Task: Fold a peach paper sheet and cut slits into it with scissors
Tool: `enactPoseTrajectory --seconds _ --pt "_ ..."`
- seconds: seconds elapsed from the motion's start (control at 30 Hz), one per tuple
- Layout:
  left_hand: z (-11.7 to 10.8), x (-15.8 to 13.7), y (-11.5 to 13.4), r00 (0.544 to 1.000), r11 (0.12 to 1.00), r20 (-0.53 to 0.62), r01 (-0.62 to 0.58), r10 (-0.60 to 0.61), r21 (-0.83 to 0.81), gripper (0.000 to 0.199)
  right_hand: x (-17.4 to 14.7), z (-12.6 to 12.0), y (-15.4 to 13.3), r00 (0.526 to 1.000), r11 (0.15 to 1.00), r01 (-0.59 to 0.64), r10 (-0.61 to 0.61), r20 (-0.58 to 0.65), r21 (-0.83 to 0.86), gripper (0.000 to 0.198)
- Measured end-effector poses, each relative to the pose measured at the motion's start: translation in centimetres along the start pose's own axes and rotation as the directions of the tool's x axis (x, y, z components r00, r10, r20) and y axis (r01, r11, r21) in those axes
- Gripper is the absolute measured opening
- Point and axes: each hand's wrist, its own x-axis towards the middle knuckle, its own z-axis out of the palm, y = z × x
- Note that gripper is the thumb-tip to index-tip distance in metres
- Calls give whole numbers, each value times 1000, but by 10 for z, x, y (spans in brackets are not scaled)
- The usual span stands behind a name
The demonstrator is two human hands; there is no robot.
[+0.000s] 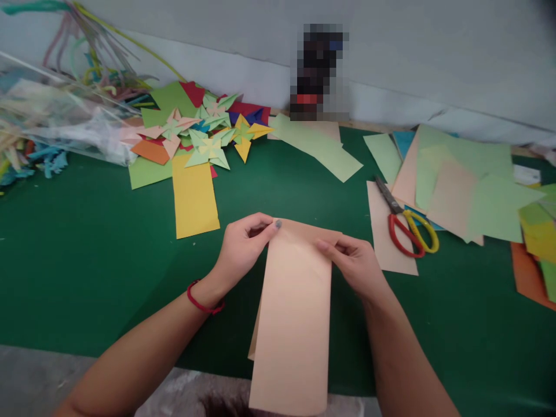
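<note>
A long peach sheet of paper [293, 313], folded lengthwise, hangs between my hands over the table's front edge. My left hand [245, 240] pinches its upper left corner between thumb and fingers. At the upper right, my right hand [350, 255] grips the same paper, the thumb lying on its face. A second layer shows behind the front one along the left side and at the top. To the right, scissors [406, 223] with one red and one yellow handle lie partly on a pale pink paper strip [391, 255].
The green tabletop [108, 249] bears folded paper stars [211, 147] and a yellow paper rectangle [195, 200] at left. A clear plastic bag [87, 127] and pipe cleaners [99, 63] lie at far left. Green and pink sheets [469, 179] overlap at right. A wall stands behind.
</note>
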Motion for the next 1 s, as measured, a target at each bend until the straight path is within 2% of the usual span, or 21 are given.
enactPoseTrajectory --seconds 0.27,0.37,0.53,0.67,0.77,0.87,1.0 --pt "-1 -1 0 1000 1000 9 -20 20 23 20 -1 2 0 1000 994 -9 7 23 112 24" --pt "-2 -1 -1 1000 999 24 -17 17 35 21 -1 2 -2 1000 995 21 -22 11 94 22" --pt "0 -2 -1 987 998 157 -40 31 55 22 0 -4 -6 998 998 52 -53 31 40 20" --pt "2 -3 -2 954 987 295 -97 56 129 20 0 -5 -9 988 999 32 -31 153 -7 21" --pt "6 -5 -3 925 976 374 -139 66 170 19 0 -1 -10 965 995 65 -45 260 -70 21" --pt "9 -6 -4 907 967 417 -156 60 200 20 0 2 -10 949 989 100 -62 310 -110 21" --pt "9 -5 -5 899 967 434 -160 60 197 21 1 1 -7 958 974 106 -46 284 -201 26"
